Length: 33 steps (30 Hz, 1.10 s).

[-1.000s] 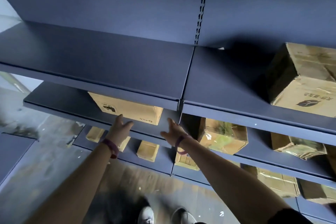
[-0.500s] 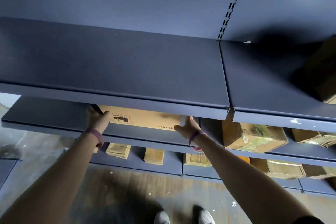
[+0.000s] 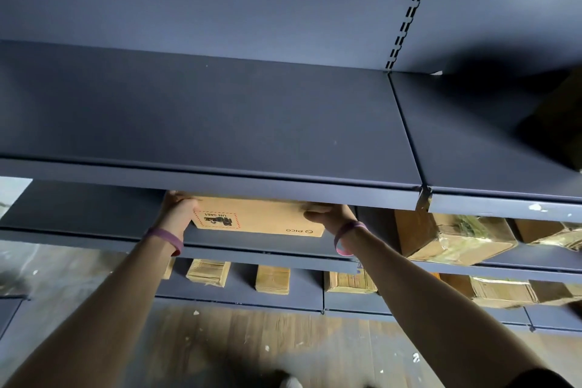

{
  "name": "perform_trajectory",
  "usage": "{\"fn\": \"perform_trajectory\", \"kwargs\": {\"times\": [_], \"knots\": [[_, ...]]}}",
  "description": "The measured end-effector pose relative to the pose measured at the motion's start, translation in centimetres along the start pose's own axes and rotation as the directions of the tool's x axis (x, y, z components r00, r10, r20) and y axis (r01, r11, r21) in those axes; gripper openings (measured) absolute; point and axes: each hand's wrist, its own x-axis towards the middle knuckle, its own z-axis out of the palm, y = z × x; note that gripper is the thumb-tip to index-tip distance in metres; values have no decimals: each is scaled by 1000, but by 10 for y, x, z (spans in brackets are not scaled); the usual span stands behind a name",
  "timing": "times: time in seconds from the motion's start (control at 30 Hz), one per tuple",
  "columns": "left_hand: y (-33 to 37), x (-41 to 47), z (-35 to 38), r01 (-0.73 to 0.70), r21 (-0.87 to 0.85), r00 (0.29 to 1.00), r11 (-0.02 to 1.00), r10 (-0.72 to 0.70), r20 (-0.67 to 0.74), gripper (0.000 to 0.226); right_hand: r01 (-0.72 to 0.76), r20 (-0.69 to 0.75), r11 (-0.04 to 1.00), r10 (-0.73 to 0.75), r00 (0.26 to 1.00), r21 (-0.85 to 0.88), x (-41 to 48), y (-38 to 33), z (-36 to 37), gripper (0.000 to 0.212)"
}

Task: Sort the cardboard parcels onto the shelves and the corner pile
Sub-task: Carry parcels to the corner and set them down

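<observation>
A brown cardboard parcel (image 3: pixel 261 217) with a red-dashed label and the word PICO sits on the dark shelf (image 3: pixel 78 214) one level below the top board. My left hand (image 3: pixel 178 209) grips its left end and my right hand (image 3: pixel 327 214) grips its right end. Both wrists wear purple bands. The upper shelf's front lip (image 3: pixel 220 179) hides the fingertips and the parcel's top.
A taped parcel (image 3: pixel 453 236) stands on the same shelf to the right, with another (image 3: pixel 548 230) beyond it. Several small parcels (image 3: pixel 272 279) line the lower shelf. The upper shelf board (image 3: pixel 220 116) is bare, with a dark box at its right edge. Wooden floor lies below.
My hands went from reaching toward the parcel to gripping both its ends. The view has shifted closer to the shelves and leftward.
</observation>
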Motion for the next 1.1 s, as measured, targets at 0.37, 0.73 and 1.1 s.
{"fn": "perform_trajectory", "kwargs": {"times": [0.37,0.73,1.1], "knots": [[-27,-105,-6,-114,20,993,993,114,10,35,311,-14,950,-310,950,14,-71,36,-38,62],[-57,-311,34,-187,-18,978,982,185,-97,34,240,75,948,-260,963,208,-198,94,-144,18],[-81,-471,112,-262,28,951,965,263,-166,35,180,-64,946,-169,984,271,-323,147,-275,43]]}}
